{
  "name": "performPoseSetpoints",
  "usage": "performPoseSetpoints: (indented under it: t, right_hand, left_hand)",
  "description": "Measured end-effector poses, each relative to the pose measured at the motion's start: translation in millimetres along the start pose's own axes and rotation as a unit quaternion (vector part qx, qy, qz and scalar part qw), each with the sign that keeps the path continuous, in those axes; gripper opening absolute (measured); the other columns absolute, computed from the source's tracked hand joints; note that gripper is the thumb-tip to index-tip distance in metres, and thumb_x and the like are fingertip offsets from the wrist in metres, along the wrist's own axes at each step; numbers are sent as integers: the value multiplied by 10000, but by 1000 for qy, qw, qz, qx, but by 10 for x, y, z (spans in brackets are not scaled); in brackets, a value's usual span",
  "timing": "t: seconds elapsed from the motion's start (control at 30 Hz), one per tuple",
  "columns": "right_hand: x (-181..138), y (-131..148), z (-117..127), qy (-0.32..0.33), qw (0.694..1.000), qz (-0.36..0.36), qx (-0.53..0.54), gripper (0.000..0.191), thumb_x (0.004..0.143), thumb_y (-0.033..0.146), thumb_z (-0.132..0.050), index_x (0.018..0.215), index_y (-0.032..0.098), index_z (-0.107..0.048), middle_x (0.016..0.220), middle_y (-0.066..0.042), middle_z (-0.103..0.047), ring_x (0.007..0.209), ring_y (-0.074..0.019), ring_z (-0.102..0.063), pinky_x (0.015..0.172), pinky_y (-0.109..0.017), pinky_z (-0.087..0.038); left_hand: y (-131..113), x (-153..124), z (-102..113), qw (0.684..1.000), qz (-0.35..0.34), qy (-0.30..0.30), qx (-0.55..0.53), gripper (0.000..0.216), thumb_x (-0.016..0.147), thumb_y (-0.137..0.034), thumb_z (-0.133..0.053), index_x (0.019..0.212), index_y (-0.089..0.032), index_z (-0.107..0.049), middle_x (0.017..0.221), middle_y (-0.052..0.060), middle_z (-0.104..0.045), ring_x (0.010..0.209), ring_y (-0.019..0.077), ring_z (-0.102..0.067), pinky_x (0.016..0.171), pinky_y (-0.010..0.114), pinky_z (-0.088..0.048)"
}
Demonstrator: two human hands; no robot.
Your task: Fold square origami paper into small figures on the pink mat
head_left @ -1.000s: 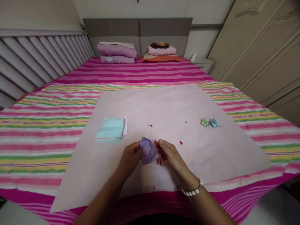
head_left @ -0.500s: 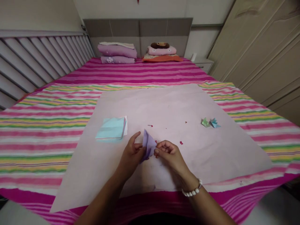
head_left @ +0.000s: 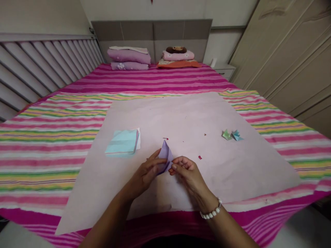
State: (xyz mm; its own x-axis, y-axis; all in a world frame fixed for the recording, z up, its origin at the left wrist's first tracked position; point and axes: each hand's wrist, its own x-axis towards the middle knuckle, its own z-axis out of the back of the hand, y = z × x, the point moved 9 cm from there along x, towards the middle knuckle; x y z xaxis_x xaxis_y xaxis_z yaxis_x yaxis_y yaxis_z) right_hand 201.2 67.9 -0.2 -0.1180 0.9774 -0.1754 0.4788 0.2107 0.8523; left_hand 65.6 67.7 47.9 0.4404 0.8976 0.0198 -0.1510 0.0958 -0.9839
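Observation:
A folded sheet of purple origami paper (head_left: 165, 155) is held between my two hands above the pale sheet (head_left: 186, 117). Its top rises to a point, and a fold stands partly open along its middle. My left hand (head_left: 147, 172) grips the paper's left side, fingers behind it or along its face. At the right corner, the thumb and index finger of my right hand (head_left: 184, 168) pinch the paper. A white beaded bracelet (head_left: 211, 213) circles my right wrist.
Left on the sheet lies a stack of light blue paper (head_left: 122, 142). To the right sit a green folded paper piece (head_left: 227, 134) and a blue one (head_left: 236, 135). Small red scraps (head_left: 200, 157) are scattered about. Beyond, the striped bed (head_left: 155, 82) bears folded bedding (head_left: 129, 57).
The purple paper has turned, showing its inner fold, and shifted slightly right. My left fingers have come down onto it from a raised, spread pose. My right hand keeps its pinch.

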Motion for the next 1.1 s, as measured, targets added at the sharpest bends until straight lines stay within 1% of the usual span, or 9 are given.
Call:
performPoseSetpoints:
  t: [0.03,0.1,0.13,0.23,0.33,0.57,0.7,0.93,1.1]
  right_hand:
    - [-2,6,6,-2,1000,4,0,248,615,308,-832,720,172,-654,592,-1,-693,551,-128,-642,585,-258,-529]
    - [-11,21,20,-5,1000,14,-8,260,615,312,-831,739,179,-646,590,2,-694,548,-134,-648,581,-265,-535]
    - [-18,28,23,-5,1000,19,-19,266,617,318,-828,752,180,-646,596,0,-697,552,-141,-653,586,-276,-541]
    - [-45,56,8,3,997,38,-64,272,645,339,-808,799,181,-650,632,-11,-708,586,-163,-673,627,-314,-559]
    - [-73,87,-25,17,996,54,-75,247,682,331,-785,818,191,-634,667,-4,-705,617,-155,-679,651,-305,-561]
    - [-74,118,-43,49,995,66,-49,232,680,287,-792,794,197,-611,693,5,-687,641,-138,-672,642,-274,-550]
    - [-64,123,-7,44,995,71,-61,235,655,291,-805,785,195,-635,752,0,-674,666,-135,-659,662,-277,-551]
    - [-126,152,-25,20,985,105,-133,301,679,287,-786,917,222,-613,774,-13,-674,713,-153,-661,691,-301,-555]
    - [-151,179,-27,15,977,123,-176,353,690,309,-771,999,225,-623,928,-55,-693,772,-172,-666,707,-320,-557]
  left_hand:
    - [-30,-18,-62,999,-17,36,-17,549,736,-552,-645,1188,-240,-625,1525,102,-307,1359,338,-334,1060,475,-353]
    - [-31,-36,-70,999,-16,27,-5,749,530,-456,-835,1213,-254,-603,1544,105,-252,1359,357,-323,1036,464,-387]
    - [-23,-36,-61,1000,-6,8,15,713,528,-397,-850,1189,-261,-618,1532,96,-278,1352,346,-335,1027,451,-399]
    - [-45,-19,-86,999,17,-34,15,332,728,-320,-723,1047,-232,-694,1387,90,-478,1196,272,-515,958,376,-457]
    - [-110,5,-143,999,17,-38,-5,202,806,-291,-643,974,-210,-720,1289,76,-559,1107,231,-564,930,321,-456]
    - [-120,-3,-163,1000,21,6,-21,231,881,-301,-535,962,-215,-733,1123,58,-646,1078,219,-548,973,371,-407]
    - [-52,-27,-188,998,51,26,-32,274,773,-282,-680,1040,-230,-715,1111,61,-647,1041,225,-577,927,359,-438]
    - [-153,-18,-94,994,25,-51,97,217,853,-318,-574,953,-228,-744,840,31,-685,788,176,-600,720,277,-452]
    - [-266,-23,-156,988,-3,-12,152,242,785,-314,-662,1009,-244,-722,884,35,-674,825,191,-583,754,290,-466]
